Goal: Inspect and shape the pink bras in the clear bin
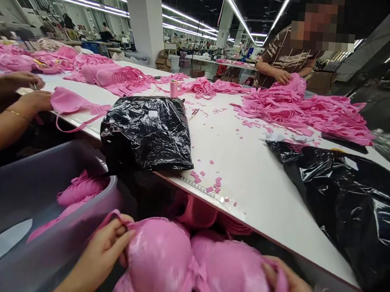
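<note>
Both hands, left hand (pixel 102 253) and right hand (pixel 292 288), have fingers clenched on the pink bra (pixel 193 266), holding it spread below the counter (pixel 262 186); next, judging, a steady two-handed lift.

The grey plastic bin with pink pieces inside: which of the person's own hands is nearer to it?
Left. The left hand grips the pink bra beside the grey plastic bin; the right hand holds the bra's far side.

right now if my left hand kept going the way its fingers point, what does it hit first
Likely the pink bra itself: the left hand points right, already gripping its strap beside the left cup. Depth is hard to judge.
</note>
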`<state>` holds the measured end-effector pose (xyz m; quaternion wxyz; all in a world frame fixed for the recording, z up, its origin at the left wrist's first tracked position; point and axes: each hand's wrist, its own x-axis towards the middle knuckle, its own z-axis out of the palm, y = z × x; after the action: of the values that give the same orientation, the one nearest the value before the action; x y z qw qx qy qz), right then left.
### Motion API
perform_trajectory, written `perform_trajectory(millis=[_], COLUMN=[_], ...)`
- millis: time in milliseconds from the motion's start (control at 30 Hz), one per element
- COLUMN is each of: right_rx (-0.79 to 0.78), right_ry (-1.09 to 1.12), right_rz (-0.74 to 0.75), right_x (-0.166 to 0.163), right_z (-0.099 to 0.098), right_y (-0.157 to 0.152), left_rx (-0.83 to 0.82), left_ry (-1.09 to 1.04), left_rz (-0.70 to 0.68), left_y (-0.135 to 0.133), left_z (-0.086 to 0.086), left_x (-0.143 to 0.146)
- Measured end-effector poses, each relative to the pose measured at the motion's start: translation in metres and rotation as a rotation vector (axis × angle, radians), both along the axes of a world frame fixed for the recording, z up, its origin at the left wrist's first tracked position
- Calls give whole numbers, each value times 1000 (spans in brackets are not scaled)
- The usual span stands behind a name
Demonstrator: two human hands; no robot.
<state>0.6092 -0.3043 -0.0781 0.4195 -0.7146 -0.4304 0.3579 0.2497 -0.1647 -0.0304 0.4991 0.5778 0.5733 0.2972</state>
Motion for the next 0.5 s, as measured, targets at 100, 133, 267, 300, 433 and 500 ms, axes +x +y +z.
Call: perform_trajectory(millis=[100, 133, 267, 300, 433, 500], right_rx=[-245, -256, -225, -210, 45, 169], right_ry=[135, 133, -33, -116, -443, -530], right_rz=[24, 61, 3, -37, 83, 222], right_x=[-7, -5, 19, 22, -1, -30], right_z=[-44, -55, -61, -55, -40, -47], right_y=[22, 25, 18, 16, 23, 32], left_rx=[-214, -235, -2, 154, 765, 917], left_ry=[64, 96, 458, 532, 608, 606], left_rz=[61, 61, -77, -103, -399, -643], left_y=[5, 7, 6, 3, -11, -17], left_z=[-58, -72, -81, -75, -73, -92], left_x=[2, 0, -10, -8, 22, 40])
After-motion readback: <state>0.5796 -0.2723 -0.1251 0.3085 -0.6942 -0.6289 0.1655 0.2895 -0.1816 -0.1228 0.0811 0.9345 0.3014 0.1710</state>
